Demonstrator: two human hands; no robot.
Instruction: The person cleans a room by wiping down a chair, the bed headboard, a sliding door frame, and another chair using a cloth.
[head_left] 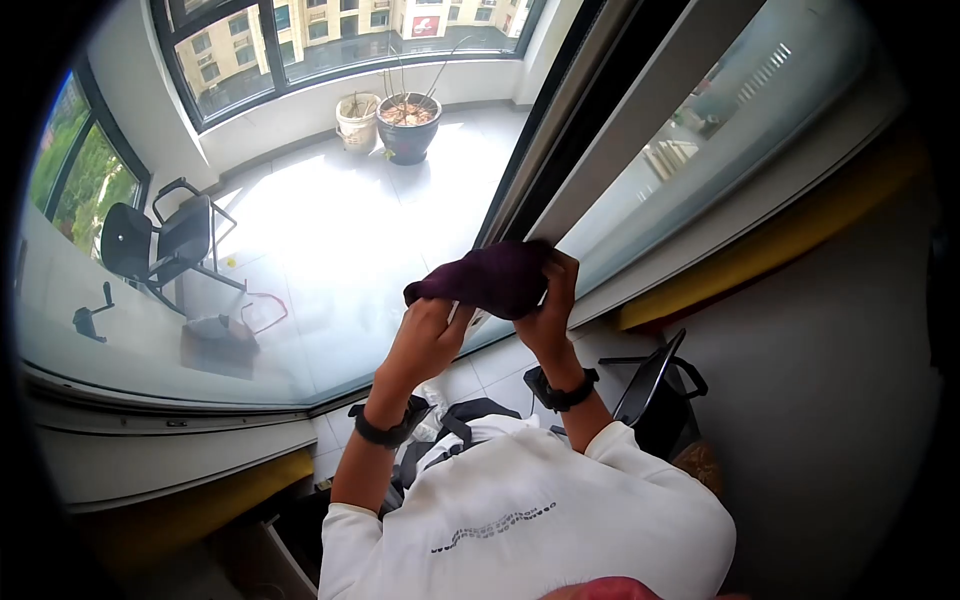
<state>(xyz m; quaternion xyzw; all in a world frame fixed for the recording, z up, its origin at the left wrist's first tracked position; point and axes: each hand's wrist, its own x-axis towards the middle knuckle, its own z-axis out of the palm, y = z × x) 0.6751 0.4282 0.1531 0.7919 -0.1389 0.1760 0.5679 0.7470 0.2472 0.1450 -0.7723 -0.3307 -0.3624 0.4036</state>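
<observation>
A dark purple cloth (pixel 490 280), bunched up, is held between my two hands at the middle of the view. My left hand (pixel 430 335) grips its lower left side, the fingertips partly hidden by the fabric. Closed round the right end is my right hand (pixel 550 305), with its thumb side toward the cloth. Right behind the cloth runs the upright frame (pixel 570 190) of a glass sliding door; whether the cloth touches it I cannot tell. Black bands circle both wrists.
Through the doorway, a black chair (pixel 185 235) stands at the left on the tiled floor. A dark plant pot (pixel 408 130) and a white bucket (pixel 357 125) stand under the window. Another black chair (pixel 655 395) is at my right, near the yellow curtain (pixel 760 245).
</observation>
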